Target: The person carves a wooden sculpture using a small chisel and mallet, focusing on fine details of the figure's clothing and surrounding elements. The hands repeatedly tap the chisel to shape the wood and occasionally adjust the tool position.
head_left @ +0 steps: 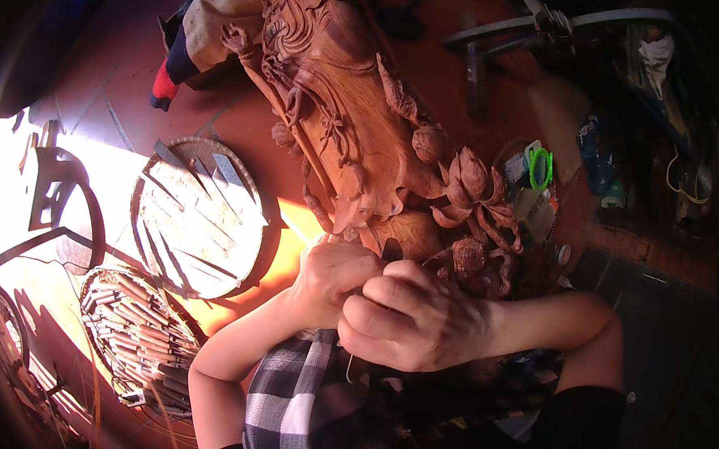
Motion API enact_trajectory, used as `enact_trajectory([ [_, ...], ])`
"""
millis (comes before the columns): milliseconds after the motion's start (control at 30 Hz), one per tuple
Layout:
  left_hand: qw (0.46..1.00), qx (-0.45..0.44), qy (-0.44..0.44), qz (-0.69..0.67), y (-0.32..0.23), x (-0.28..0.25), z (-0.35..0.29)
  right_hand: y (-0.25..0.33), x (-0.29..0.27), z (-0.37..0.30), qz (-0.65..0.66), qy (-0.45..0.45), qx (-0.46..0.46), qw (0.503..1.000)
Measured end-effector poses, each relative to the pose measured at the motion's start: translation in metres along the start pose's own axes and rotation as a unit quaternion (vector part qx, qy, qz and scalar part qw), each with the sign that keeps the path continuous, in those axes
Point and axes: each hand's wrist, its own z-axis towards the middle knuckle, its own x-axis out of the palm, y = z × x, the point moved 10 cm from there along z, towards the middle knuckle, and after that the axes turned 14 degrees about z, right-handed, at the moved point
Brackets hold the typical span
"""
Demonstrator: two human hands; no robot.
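Note:
A large reddish-brown carved wooden statue [364,143] leans away from me, with draped robes and lotus flowers. At its lower end, my left hand [332,276] is closed in a fist close against the wood. My right hand [411,317] is also closed, just in front of the left and touching it. A small dark tip [392,249] sticks up between the hands and the statue; the thing it belongs to is hidden by my fingers. Below the right hand hangs a thin pale strand. A carved lotus bloom [471,186] stands to the right of my hands.
Left of me, a round woven tray [256,256] holds several flat metal pieces in sunlight. Nearer, a basket [88,291] is full of wooden-handled tools. A bright green ring [540,169] sits among items at right. Checkered cloth [290,392] covers my lap.

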Motion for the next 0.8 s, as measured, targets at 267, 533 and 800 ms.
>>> enact_trajectory([
  [267, 0.994, 0.068, -0.042, 0.077, 0.004, -0.001, 0.008, -0.018, 0.032, -0.002, 0.214, 0.029, 0.145, 0.965],
  [533, 0.967, 0.01, -0.174, 0.187, 0.016, -0.026, -0.004, -0.045, 0.058, 0.003, 0.231, 0.088, 0.145, 0.958],
  [800, 0.975, -0.022, -0.153, 0.16, 0.033, -0.021, 0.014, -0.07, 0.047, 0.0, 0.136, -0.009, 0.159, 0.978],
])
